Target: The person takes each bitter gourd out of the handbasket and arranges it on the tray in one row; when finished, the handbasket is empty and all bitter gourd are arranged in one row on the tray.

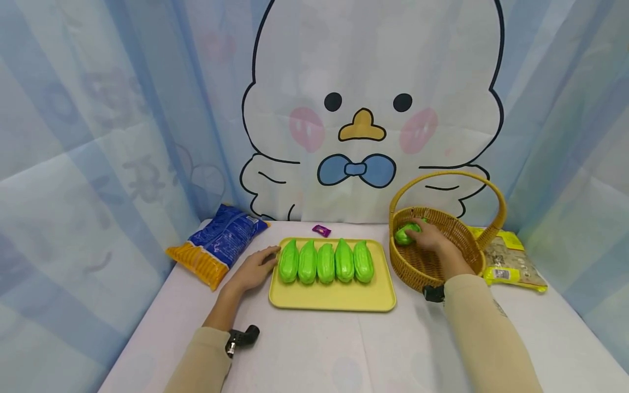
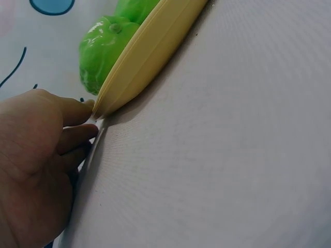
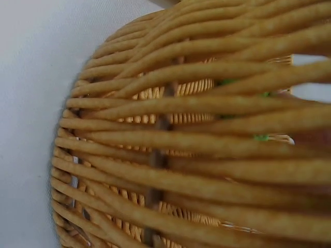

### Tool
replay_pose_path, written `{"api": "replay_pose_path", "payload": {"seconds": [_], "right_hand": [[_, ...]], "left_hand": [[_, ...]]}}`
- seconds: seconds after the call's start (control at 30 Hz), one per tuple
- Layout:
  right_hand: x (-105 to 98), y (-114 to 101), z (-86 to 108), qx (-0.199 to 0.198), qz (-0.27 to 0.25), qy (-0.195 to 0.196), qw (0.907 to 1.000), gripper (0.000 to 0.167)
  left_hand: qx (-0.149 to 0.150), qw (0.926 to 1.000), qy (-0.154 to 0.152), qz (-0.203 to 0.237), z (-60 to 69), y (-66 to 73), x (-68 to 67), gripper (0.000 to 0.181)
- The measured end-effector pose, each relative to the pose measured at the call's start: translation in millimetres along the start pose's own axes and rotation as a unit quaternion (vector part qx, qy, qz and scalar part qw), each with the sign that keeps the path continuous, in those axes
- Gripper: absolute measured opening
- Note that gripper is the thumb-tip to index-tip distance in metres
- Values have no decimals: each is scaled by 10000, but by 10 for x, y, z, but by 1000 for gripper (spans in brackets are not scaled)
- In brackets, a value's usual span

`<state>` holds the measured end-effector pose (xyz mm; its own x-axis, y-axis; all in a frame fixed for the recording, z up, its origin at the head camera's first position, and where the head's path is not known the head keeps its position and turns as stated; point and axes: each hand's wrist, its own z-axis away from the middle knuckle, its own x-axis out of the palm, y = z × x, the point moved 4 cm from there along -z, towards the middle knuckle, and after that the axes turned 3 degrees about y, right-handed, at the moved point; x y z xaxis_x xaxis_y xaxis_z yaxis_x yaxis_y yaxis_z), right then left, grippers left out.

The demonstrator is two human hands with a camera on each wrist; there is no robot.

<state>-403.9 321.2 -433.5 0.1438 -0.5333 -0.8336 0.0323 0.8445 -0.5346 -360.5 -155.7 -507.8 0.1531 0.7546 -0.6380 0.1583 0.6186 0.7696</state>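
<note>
Several glossy green bitter melons (image 1: 326, 263) lie side by side in a row on a yellow tray (image 1: 334, 299). My left hand (image 1: 256, 268) rests at the tray's upper left corner, its fingertips touching the rim. In the left wrist view, that hand (image 2: 36, 155) shows with loosely bent fingers against the tray's edge (image 2: 139, 72). Inside a wicker basket (image 1: 410, 273), my right hand (image 1: 428, 238) grips another green bitter melon (image 1: 405, 234) near the left wall. The basket's weave (image 3: 155, 134) fills the right wrist view and mostly hides that hand.
A blue and orange bag (image 1: 223, 240) lies left of the tray. Behind the tray is a small purple packet (image 1: 321, 231). A yellow-edged clear bag (image 1: 513, 262) lies right of the basket, whose tall handle (image 1: 447, 173) arches over it. A printed curtain (image 1: 363, 71) hangs behind.
</note>
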Motion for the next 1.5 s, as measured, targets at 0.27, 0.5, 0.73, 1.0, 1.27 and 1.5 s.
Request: {"api": "replay_pose_path", "payload": {"seconds": [0.27,0.5,0.73,1.0,1.27,1.5], "right_hand": [[-7,-17,19,-109,-121,62,9998,59],[13,9,-5,-166,-237,103,9995,59],[7,18,-4,-256,-458,155,9985,58],[-64,-59,99,-357,-527,309,9975,59],[-119,-239,335,-671,-683,608,9935,60],[-40,-336,546,-724,-1057,1060,9861,63]], "left_hand": [[53,10000,7,4,15,7,-6,49],[31,10000,4,2,16,13,-2,49],[-29,10000,-30,10,12,-6,0,49],[-43,10000,-21,6,5,-1,3,49],[1,10000,-17,-18,17,7,3,49],[-2,10000,-3,-23,12,32,1,49]]}}
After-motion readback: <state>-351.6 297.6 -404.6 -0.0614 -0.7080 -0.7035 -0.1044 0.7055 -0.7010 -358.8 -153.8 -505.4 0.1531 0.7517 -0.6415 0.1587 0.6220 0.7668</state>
